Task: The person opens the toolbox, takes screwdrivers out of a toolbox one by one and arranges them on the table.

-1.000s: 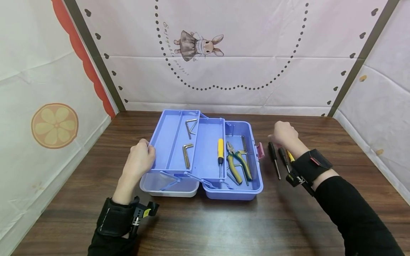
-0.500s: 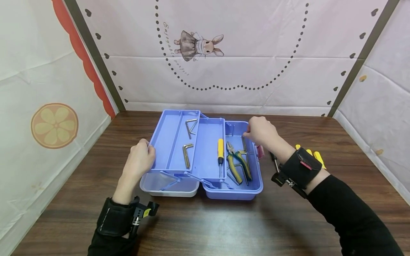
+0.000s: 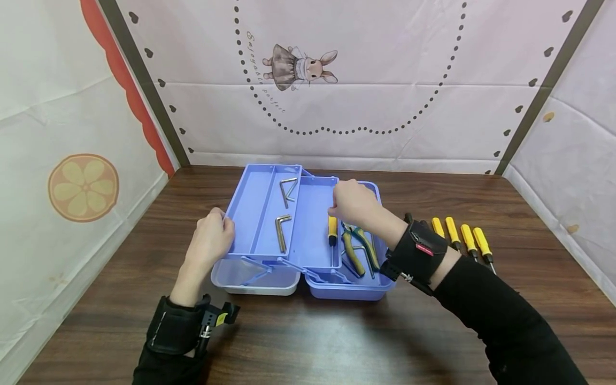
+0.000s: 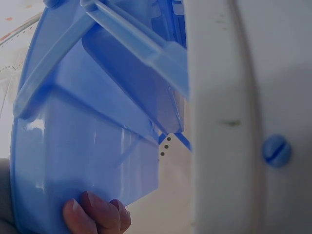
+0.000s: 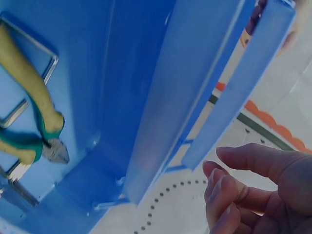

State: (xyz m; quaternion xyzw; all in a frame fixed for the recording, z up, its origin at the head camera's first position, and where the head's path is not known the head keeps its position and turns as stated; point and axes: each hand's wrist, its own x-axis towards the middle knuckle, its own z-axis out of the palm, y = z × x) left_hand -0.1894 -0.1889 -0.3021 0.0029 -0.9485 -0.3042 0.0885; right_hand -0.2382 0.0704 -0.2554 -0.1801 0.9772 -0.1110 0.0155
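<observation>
In the head view my left hand (image 3: 209, 238) grips the outer left edge of the toolbox's upper tray (image 3: 252, 214); the left wrist view shows its fingertips (image 4: 100, 212) curled round that blue tray. My right hand (image 3: 355, 202) hovers over the middle tray (image 3: 313, 235). Just below it lies a screwdriver (image 3: 332, 230) with a yellow handle, whose ends are partly hidden. Thumb and fingers of the right hand (image 5: 253, 190) stand slightly apart in the right wrist view, holding nothing. Green-and-yellow pliers (image 5: 54, 148) lie in the deep base compartment among L-shaped hex keys (image 5: 51, 63).
Several yellow-handled screwdrivers (image 3: 467, 238) lie in a row on the table right of the toolbox, partly behind the right wrist strap. Hex keys (image 3: 281, 232) rest in the left upper tray. A translucent lid (image 3: 255, 278) lies beneath that tray. Patterned white cloth surrounds the table.
My right hand has travelled left, from the screwdrivers on the table across the base compartment to above the middle tray. The left hand stays on the tray edge.
</observation>
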